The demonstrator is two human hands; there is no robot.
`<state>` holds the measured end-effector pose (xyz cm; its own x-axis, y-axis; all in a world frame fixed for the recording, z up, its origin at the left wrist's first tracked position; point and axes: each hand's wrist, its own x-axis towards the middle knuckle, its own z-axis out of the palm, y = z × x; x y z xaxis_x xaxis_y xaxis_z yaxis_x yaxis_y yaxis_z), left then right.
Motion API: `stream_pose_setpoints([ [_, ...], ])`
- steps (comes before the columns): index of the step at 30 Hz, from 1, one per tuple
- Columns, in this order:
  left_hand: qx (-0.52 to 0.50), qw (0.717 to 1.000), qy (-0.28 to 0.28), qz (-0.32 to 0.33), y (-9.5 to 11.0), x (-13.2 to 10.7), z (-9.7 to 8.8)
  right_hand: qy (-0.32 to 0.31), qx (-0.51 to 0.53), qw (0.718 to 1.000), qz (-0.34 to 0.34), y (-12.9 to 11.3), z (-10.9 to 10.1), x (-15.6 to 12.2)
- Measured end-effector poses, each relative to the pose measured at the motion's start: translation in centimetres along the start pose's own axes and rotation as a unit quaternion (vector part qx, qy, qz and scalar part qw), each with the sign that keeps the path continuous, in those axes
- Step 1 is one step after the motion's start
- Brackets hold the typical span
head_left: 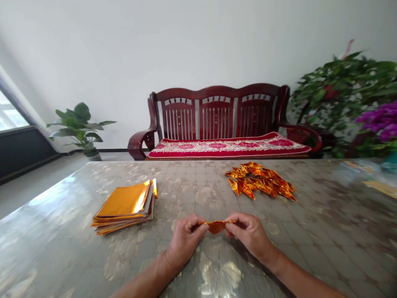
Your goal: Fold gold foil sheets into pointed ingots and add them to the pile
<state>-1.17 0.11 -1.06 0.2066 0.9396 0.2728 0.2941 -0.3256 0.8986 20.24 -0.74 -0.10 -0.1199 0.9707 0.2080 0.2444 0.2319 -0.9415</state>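
Observation:
A small folded piece of gold foil paper (216, 226) hangs just above the table, held at both ends. My left hand (185, 240) pinches its left end with fingers closed. My right hand (250, 234) pinches its right end the same way. To the left lies a stack of flat gold foil sheets (126, 205). Beyond my right hand sits a pile of several folded gold foil pieces (260, 181).
The marbled glossy table (325, 231) fills the foreground. Behind it stands a dark red wooden bench (217, 120) with a red cushion. A potted plant (79, 126) is at the back left, leafy plants with purple flowers (356, 99) at the right.

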Motion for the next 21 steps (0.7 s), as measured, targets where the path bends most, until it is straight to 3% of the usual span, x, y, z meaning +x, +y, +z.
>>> stream_pose_setpoints([
  [7,0.096,0.99,-0.018,0.098,0.41,-0.19,-0.71,-0.034,-0.076,0.988,-0.128,0.37,0.4,-0.13],
  [21,0.085,0.989,-0.024,0.116,0.7,0.58,0.02,0.002,-0.156,0.974,-0.162,0.09,0.39,-0.36],
])
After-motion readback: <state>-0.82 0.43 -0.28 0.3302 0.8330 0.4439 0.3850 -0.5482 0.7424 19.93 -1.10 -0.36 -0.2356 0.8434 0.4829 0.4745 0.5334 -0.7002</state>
